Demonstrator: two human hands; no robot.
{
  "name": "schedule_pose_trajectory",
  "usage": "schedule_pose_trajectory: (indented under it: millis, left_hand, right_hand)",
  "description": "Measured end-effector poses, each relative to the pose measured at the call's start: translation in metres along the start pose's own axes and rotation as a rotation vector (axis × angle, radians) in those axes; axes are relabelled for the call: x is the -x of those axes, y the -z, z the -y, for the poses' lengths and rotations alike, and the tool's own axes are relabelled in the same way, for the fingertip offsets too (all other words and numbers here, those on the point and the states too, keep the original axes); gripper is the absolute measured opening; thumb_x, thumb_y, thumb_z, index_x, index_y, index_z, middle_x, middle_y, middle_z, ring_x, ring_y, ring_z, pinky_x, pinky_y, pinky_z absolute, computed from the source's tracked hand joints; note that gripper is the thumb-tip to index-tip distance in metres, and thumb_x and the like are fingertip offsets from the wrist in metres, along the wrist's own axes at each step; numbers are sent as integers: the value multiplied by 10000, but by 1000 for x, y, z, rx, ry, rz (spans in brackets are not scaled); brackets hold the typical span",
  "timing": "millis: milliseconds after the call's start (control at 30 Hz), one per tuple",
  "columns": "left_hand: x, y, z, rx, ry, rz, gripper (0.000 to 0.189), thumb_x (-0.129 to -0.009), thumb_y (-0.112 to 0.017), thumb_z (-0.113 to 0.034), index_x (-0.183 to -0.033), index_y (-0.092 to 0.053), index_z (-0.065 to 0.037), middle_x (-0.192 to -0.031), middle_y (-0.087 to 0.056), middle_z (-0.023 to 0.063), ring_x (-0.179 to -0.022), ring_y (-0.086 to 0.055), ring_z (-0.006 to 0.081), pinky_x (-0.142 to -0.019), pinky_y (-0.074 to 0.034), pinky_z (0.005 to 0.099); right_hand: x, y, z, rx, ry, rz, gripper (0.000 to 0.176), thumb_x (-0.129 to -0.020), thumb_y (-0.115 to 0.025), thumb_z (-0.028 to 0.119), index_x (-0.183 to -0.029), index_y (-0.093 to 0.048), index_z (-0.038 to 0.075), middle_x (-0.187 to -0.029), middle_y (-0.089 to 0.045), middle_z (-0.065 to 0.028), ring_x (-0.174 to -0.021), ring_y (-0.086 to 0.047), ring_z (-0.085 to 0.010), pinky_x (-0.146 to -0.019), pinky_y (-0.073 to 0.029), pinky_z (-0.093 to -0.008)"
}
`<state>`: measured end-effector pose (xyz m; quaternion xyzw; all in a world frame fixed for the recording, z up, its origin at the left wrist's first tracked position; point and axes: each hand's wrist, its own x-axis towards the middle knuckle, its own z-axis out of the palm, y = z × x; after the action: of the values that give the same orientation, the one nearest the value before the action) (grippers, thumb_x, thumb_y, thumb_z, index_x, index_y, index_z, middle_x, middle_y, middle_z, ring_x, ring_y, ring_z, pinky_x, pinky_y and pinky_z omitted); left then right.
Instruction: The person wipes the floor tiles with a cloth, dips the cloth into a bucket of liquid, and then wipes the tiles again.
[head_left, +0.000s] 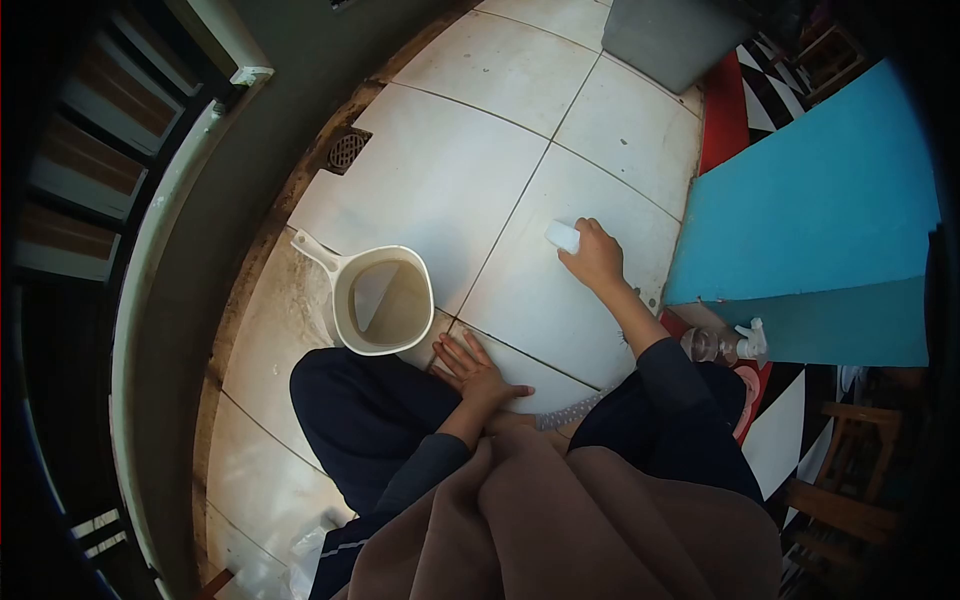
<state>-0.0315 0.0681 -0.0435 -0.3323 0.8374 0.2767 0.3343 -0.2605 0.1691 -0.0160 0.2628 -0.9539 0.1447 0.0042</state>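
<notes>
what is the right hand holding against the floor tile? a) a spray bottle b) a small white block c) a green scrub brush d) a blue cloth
b: the right hand grips a small white rectangular block, perhaps a sponge, on the white floor tile; the left hand lies flat beside the cream plastic dipper.

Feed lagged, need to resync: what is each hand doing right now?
Left hand: open, palm flat on the white tiled floor.
Right hand: closed on a small white rectangular block.
</notes>
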Motion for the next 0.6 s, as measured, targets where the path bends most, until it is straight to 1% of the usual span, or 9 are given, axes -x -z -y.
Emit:
schedule_pose_trajectory:
  millis: [100, 200, 300, 333, 433, 533, 600]
  left_hand:
    - [1, 1, -1, -1, 13, -1, 1536, -449, -800, -647, -1386, 209, 35, -1353, 302, 395, -1223, 371, 518, -947, 132, 691]
    - [0, 0, 0, 9, 10, 10, 1533, -451, -802, -641, -1389, 210, 26, -1354, 304, 392, -1223, 373, 515, -949, 133, 688]
    - [1, 1, -3, -5, 34, 12, 1533, -451, -804, -637, -1390, 213, 21, -1358, 303, 387, -1225, 374, 511, -953, 135, 683]
    - [2, 0, -2, -6, 29, 12, 1533, -450, -804, -638, -1390, 213, 20, -1360, 303, 385, -1225, 374, 511, -954, 134, 682]
    - [-1, 0, -1, -6, 25, -3, 1535, -448, -805, -638, -1392, 214, 15, -1363, 302, 381, -1227, 374, 508, -957, 133, 680]
    - [0, -2, -2, -8, 23, -7, 1538, -446, -806, -638, -1391, 219, 10, -1364, 303, 378, -1228, 374, 506, -957, 133, 682]
    - [0, -2, -1, 1, 22, -12, 1541, -444, -807, -638, -1391, 223, 6, -1364, 305, 377, -1229, 373, 507, -957, 131, 684]
  right_hand:
    - [39, 6, 19, -77, 111, 162, 366, -657, -726, 214, -921, -534, 48, -907, -564, -112, -722, -632, -315, -617, -530, -416]
    - [76, 9, 25, -73, 253, 252, 375, -650, -732, 218, -916, -530, 48, -901, -561, -106, -715, -634, -311, -607, -531, -410]
    - [54, 11, 16, -50, 198, 200, 376, -650, -736, 223, -912, -528, 51, -895, -558, -104, -713, -635, -307, -598, -531, -404]
    - [40, 11, 12, -55, 145, 160, 373, -651, -736, 223, -909, -530, 49, -897, -561, -103, -698, -634, -310, -599, -531, -410]
    - [1, 0, 2, -43, 43, -43, 354, -658, -723, 212, -903, -531, 44, -900, -561, -109, -679, -632, -314, -594, -530, -416]
    - [7, -8, 16, -15, 53, -14, 340, -663, -710, 198, -908, -535, 38, -903, -566, -116, -668, -631, -315, -597, -532, -415]
    - [36, -4, 30, -31, 150, 113, 335, -665, -704, 192, -912, -539, 37, -902, -568, -119, -673, -632, -313, -599, -533, -413]
